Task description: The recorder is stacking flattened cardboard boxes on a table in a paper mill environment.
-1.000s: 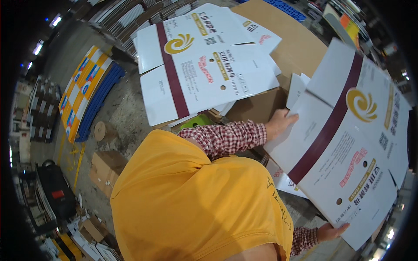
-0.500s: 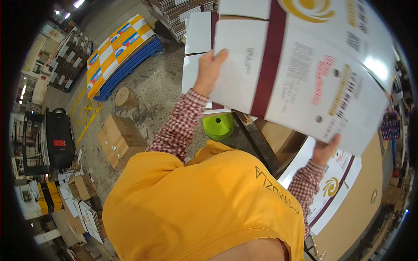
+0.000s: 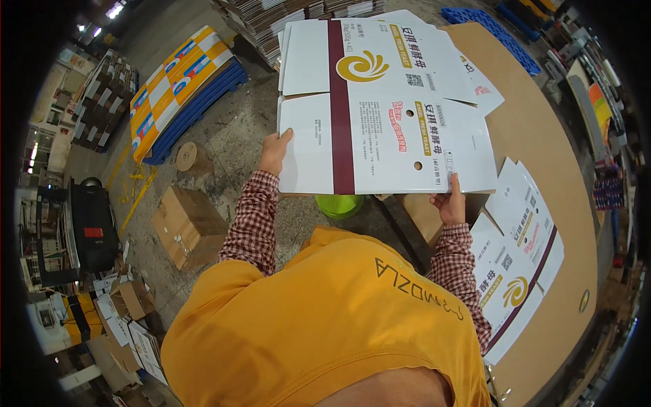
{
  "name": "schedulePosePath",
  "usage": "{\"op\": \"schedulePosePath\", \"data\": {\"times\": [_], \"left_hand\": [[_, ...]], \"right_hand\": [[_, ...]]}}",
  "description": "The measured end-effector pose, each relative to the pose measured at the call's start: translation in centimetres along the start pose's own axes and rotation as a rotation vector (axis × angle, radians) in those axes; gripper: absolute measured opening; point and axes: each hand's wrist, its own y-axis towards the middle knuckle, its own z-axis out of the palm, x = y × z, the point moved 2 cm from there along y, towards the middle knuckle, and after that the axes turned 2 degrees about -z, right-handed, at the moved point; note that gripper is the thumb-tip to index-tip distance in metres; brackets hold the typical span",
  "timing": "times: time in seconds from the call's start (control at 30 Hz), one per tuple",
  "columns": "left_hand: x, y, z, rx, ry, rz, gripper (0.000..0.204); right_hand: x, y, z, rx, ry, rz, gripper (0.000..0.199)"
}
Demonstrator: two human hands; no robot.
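A white flattened carton point(image 3: 380, 163) with a maroon stripe, a gold swirl and two round holes lies nearly level in front of me. My left hand point(image 3: 276, 150) is closed on its left edge, with the thumb on top. Its near right edge is gripped by my right hand point(image 3: 450, 201), fingers partly hidden under the board. Corners of other white sheets show beyond its far edge, over the brown tabletop point(image 3: 566, 163); how many lie beneath it I cannot tell. Another white flattened carton point(image 3: 536, 241) rests on the table, right of my right hand.
A green round object point(image 3: 339, 205) shows below the carton's near edge. On the floor to the left stand a brown cardboard box point(image 3: 186, 227), a brown roll point(image 3: 194, 158) and a covered stack on a blue pallet point(image 3: 196, 102). Flattened cartons point(image 3: 258, 27) are piled at the back.
The held carton has come down and to the left, from raised and tilted to nearly level. Both my hands moved with it, keeping hold. More of the tabletop and the carton on the right now shows.
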Motion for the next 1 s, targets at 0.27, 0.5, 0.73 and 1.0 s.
{"op": "schedulePosePath", "data": {"times": [0.27, 0.5, 0.73, 1.0], "left_hand": [[0.3, 1.5, -1.0, -0.023, -0.043, 0.113, 0.032], [-7.0, 6.0, -2.7, 0.083, -0.259, 0.014, 0.033], [-11.8, 9.0, -3.2, -0.042, -0.39, 0.108, 0.035], [-13.1, 8.5, -5.2, -0.069, -0.388, 0.406, 0.033]], "right_hand": [[1.1, 0.6, -0.4, 0.002, 0.139, -0.209, 0.027], [12.1, 4.5, 8.0, 0.132, -0.023, -0.416, 0.027], [18.6, 4.2, 13.7, 0.428, -0.289, -0.731, 0.035], [9.9, 14.5, 14.7, 0.275, -1.215, -1.031, 0.045]]}}
